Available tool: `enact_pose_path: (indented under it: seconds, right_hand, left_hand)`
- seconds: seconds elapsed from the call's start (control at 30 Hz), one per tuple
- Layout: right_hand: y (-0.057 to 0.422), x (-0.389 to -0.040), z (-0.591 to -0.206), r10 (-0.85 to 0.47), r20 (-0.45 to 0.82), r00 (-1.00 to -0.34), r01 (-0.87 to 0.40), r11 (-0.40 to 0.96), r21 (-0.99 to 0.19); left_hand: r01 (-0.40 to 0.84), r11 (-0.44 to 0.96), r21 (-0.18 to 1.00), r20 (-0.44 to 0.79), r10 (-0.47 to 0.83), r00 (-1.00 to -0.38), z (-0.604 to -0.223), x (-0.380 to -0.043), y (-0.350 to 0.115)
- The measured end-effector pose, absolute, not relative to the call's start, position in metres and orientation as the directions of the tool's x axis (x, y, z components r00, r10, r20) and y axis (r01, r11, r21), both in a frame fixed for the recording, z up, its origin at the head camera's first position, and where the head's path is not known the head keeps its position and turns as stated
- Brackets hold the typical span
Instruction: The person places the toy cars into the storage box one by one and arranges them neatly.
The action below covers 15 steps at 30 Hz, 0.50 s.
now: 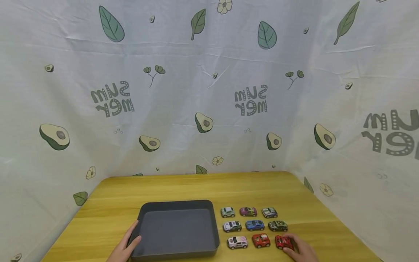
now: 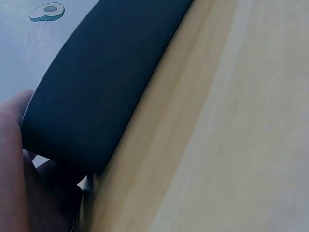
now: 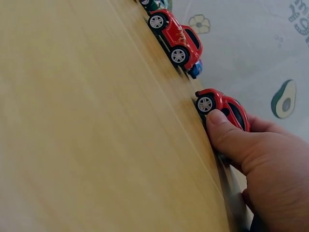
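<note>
My left hand (image 1: 124, 245) holds the left wall of a dark grey rectangular tray (image 1: 214, 222). In the left wrist view, the tray's outer side (image 2: 101, 82) fills the upper left, with the hand at its near corner. At the right end of the front row of toy cars, my right hand (image 1: 300, 249) pinches a red toy car (image 1: 282, 241) between thumb and fingers. In the right wrist view, the thumb covers part of that red car (image 3: 229, 107) beside its wheel. Another red toy car (image 1: 260, 240) sits just left of it.
Between tray and right hand, toy cars stand in three rows, among them a white-pink car (image 1: 237, 242), a blue car (image 1: 255, 225), a camouflage car (image 1: 278, 225) and a purple car (image 1: 248, 211). A printed curtain (image 1: 176, 91) surrounds the yellow wooden table (image 1: 183, 187).
</note>
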State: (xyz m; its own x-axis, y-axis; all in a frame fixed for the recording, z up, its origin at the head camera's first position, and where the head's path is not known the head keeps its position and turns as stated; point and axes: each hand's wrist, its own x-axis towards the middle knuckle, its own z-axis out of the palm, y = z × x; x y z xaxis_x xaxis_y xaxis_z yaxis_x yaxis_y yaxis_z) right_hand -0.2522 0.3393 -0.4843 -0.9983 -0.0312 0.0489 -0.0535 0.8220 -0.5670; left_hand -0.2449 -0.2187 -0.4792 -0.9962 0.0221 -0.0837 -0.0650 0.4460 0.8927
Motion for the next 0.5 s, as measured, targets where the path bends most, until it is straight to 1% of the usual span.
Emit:
enact_pose_path:
  seconds: [0.2,0.3,0.5]
  right_hand:
    - [0.3384,-0.2511,-0.4842,0.001,0.023,-1.0,-0.011,0.837,-0.547]
    - [0.3378,-0.2504,-0.4846,0.021,0.025,-0.999,0.004,0.846,-0.534]
    - [0.3389,-0.2506,-0.4835,0.009,0.018,-1.0,-0.002,0.843,-0.538]
  left_hand:
    - [-0.053,0.463,0.885,-0.067,0.014,-0.998,-0.48,-0.2457,-0.2182]
    - [-0.061,0.449,0.892,-0.075,0.013,-0.997,-0.4807,-0.2453,-0.2184]
    - [-0.064,0.411,0.91,-0.078,0.017,-0.997,-0.4824,-0.2443,-0.2192]
